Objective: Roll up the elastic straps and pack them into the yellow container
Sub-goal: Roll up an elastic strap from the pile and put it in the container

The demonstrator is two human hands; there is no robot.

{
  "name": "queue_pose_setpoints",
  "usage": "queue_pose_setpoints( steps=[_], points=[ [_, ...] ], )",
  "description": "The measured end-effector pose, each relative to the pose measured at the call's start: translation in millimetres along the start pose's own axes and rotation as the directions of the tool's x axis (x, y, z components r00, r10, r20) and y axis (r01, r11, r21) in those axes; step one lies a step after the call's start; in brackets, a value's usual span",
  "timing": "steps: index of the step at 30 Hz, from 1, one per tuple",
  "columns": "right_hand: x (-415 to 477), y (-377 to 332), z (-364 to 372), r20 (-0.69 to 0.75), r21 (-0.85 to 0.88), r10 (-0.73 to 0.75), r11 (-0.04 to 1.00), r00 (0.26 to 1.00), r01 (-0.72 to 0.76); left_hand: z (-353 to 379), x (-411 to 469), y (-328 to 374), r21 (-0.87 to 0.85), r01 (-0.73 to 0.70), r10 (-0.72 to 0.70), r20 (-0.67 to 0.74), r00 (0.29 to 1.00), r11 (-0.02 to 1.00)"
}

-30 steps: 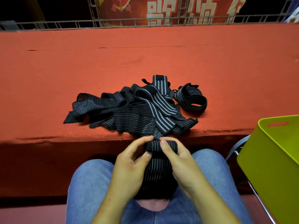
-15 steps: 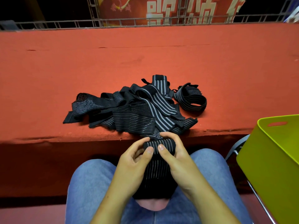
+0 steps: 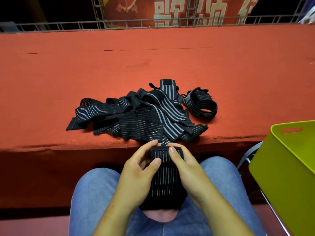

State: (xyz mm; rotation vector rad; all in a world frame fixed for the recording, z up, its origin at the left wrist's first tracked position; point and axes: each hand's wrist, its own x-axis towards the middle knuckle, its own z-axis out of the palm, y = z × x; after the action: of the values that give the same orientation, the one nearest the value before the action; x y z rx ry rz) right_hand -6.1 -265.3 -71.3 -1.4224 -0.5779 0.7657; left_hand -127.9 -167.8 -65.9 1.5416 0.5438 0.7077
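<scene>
Elastic strap: part-rolled over lap, roll pinched between curled fingers of left hand and right hand; loose straps beyond on counter.

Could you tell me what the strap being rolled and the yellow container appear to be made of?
The strap: likely woven elastic fabric, matte black with grey ribbing, folding softly. The yellow container: probably moulded plastic, smooth, slight sheen, cut-out handle.

Strap roll between left grip and right grip, above lap. Strap pile on desk just beyond grips; container to right.
</scene>
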Motion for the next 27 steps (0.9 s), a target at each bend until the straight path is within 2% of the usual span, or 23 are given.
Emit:
queue_pose_setpoints(
  steps=[5,11,21,27],
  points=[
    [2.2,4.8,-0.9,0.012,0.033,-0.003,0.999,1.0,0.002,1.3,-1.4,1.0,0.049,-0.03,0.03,0.014,0.999,0.998],
    [1.0,3.0,-3.9,-0.008,0.035,-0.034,0.999,0.999,0.034,3.0,-2.2,1.6,-0.003,-0.014,0.014,0.032,0.999,1.0],
    [-4.5,-0.3,-7.7,0.006,-0.051,-0.093,0.994,0.996,0.094,3.5,0.0,-0.2,-0.045,0.017,-0.016,0.013,1.0,0.999],
    [-2.2,0.5,-2.6,0.009,0.013,-0.052,0.999,0.999,0.052,-0.9,0.3,-2.9,0.014,-0.027,0.028,-0.018,0.999,1.0]
  ],
)
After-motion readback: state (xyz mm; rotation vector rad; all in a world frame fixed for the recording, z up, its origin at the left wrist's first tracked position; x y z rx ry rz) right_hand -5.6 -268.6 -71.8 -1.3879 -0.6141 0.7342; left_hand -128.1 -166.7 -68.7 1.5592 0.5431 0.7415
